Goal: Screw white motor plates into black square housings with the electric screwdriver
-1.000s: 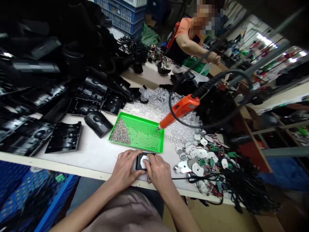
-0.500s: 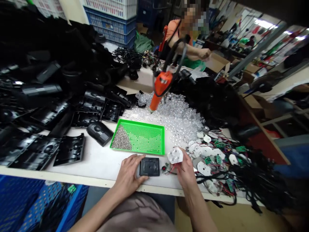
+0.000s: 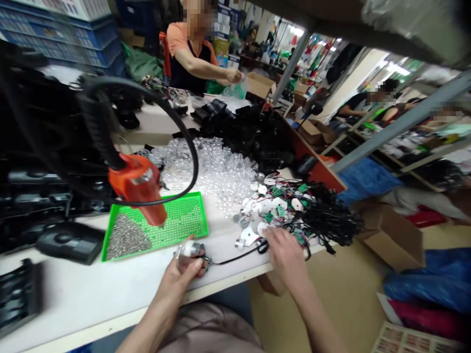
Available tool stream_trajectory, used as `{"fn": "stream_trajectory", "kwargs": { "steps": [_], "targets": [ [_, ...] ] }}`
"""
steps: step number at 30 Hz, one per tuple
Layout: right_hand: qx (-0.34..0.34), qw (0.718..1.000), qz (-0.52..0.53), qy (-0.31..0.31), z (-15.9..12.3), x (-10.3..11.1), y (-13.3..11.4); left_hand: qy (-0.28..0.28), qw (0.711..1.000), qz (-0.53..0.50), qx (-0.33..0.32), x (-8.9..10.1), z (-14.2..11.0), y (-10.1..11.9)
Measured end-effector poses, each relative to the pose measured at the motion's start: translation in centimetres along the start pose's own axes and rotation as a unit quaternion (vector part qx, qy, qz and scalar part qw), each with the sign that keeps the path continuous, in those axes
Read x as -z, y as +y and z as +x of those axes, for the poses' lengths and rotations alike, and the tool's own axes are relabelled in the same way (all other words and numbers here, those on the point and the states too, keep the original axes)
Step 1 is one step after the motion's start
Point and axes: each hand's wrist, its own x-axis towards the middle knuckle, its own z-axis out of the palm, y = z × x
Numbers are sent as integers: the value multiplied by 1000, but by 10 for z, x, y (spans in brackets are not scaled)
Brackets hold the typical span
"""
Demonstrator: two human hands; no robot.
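Note:
My left hand (image 3: 187,267) is closed around a small part made of a clear plastic cup and a silver metal cylinder (image 3: 196,249), just in front of the green tray. A thin black cable (image 3: 235,257) runs from beside this part across the tabletop toward my right hand (image 3: 285,250). That hand reaches into the edge of a heap of white discs (image 3: 277,205) with wires and green boards. Its fingers are bent together by a white disc and the looped cable; what they grip, if anything, is hidden.
An orange electric screwdriver (image 3: 138,184) hangs over the green tray (image 3: 204,230), which holds small screws (image 3: 127,238). Behind lie clear plastic cups (image 3: 217,164). Black casings (image 3: 69,242) are on the left, black cables (image 3: 334,220) at right. A co-worker (image 3: 195,61) is across the table.
The view has swung right. My left hand has left the black case and now holds the clear cup and metal cylinder. My right hand, which held a white disc, is at the heap.

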Motion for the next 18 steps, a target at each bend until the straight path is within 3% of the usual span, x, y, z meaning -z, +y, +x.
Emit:
{"fn": "stream_trajectory", "kwargs": {
  "steps": [3, 9, 12, 14, 18],
  "targets": [
    [20, 990, -133, -42, 2, -13, 37, -3, 995, -85, 49, -4, -2, 1],
    [120, 979, -89, -139, 16, -8, 57, -19, 982, -162, 93, -3, -6, 8],
    [148, 972, -97, -155, 18, 1, 62, -16, 973, -200, 111, 1, -10, 6],
    [171, 973, -106, -110, 20, 7, 66, -11, 966, -228, 124, 3, -12, 3],
    [164, 978, -76, 101, 29, 35, 66, -17, 954, -267, 137, 2, -13, -5]
  ]
}}
